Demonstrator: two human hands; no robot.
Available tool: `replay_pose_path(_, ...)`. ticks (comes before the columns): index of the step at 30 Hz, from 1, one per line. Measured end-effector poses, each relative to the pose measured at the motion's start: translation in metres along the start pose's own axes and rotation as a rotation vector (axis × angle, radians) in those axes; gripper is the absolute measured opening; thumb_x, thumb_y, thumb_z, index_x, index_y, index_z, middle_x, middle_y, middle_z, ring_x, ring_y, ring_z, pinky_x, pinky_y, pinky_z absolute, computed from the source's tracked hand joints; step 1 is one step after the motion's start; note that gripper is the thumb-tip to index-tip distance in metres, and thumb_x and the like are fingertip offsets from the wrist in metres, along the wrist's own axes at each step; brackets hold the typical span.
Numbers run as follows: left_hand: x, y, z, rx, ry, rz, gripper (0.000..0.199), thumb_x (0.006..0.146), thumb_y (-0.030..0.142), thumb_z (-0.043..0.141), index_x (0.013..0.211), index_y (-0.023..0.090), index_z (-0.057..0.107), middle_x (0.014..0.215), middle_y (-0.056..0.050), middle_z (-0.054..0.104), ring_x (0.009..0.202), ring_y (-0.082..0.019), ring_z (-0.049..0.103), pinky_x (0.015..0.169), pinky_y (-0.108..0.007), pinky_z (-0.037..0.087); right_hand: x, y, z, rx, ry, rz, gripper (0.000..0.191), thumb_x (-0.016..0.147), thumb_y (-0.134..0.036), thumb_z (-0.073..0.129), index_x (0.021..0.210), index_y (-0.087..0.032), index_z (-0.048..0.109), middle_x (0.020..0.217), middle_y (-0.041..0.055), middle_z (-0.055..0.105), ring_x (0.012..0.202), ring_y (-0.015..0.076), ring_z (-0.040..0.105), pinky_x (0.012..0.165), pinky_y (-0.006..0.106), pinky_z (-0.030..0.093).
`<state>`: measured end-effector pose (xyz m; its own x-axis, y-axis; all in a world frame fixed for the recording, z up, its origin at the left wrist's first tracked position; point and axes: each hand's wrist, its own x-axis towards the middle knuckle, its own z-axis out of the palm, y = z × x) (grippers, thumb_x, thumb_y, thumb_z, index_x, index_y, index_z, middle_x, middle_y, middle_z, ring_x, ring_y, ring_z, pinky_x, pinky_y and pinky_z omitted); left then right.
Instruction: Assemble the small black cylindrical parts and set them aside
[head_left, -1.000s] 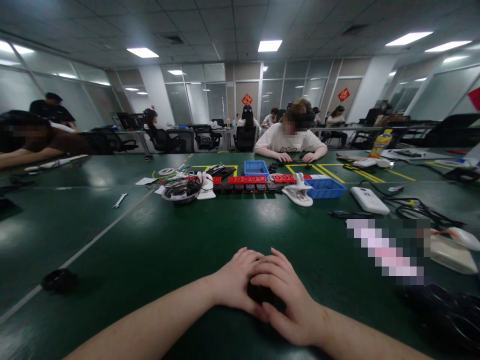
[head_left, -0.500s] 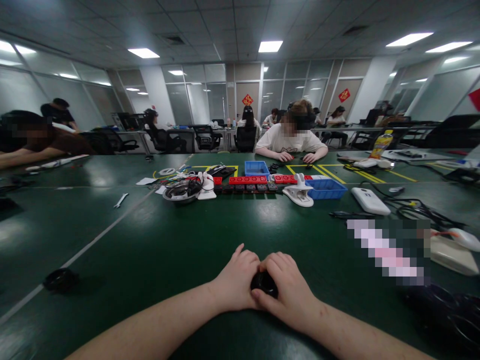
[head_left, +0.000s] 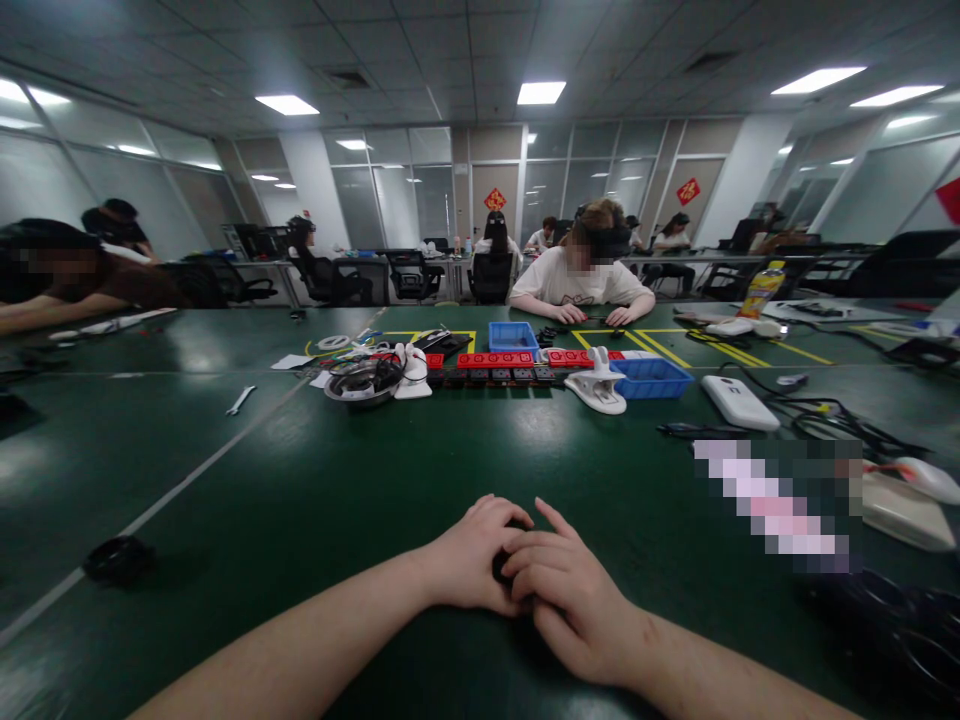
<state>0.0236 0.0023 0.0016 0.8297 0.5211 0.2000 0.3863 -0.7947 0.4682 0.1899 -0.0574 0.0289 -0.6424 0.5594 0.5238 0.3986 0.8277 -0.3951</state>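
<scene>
A glossy round black part sits low over the green table, mostly covered by my fingers. My left hand curls around its left side, thumb toward me. From the right, my right hand lays bent fingers across the part, with one finger lifted away. The two hands meet at the part, and my right fingertips overlap my left hand. What lies under the fingers is hidden.
A similar black round part lies at left, and more black round parts at lower right. Ahead stand a metal bowl, a white clamp and a blue bin. A wrench lies at left. A person sits opposite.
My right hand has shifted its grip: its fingers now cross over the black part and one finger is raised. Less of the part shows. My left hand stays around it.
</scene>
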Motion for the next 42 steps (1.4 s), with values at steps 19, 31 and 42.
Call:
replay_pose_path(19,-0.001,0.022,0.003,0.143,0.065,-0.189,0.056,0.052,0.052,0.070,0.091,0.017,0.050,0.091,-0.004,0.050,0.089,-0.024,0.047,0.096,-0.046,0.028,0.000,0.010,0.008,-0.206,0.026,0.372,0.019,0.071,-0.031,0.060,0.078,-0.018,0.048,0.080,0.0040,0.050,0.079,0.0204,0.046,0.079,0.042,0.037)
replay_pose_path(31,-0.001,0.005,-0.001,-0.038,0.015,-0.047,0.042,0.053,0.029,0.075,0.090,0.022,0.058,0.098,-0.001,0.051,0.095,-0.021,0.045,0.089,-0.033,0.036,-0.002,0.010,0.004,-0.015,0.043,0.201,0.023,0.072,-0.017,0.049,0.094,-0.018,0.055,0.090,0.0060,0.054,0.085,0.0200,0.047,0.078,0.038,0.038)
replay_pose_path(42,-0.002,-0.002,0.001,-0.006,-0.004,0.027,0.048,0.054,0.039,0.074,0.097,0.023,0.059,0.107,-0.002,0.048,0.101,-0.024,0.044,0.095,-0.034,0.032,0.002,0.001,-0.004,0.074,-0.034,-0.094,0.025,0.070,-0.008,0.037,0.075,-0.021,0.057,0.080,-0.0008,0.064,0.098,0.0148,0.053,0.103,0.040,0.019)
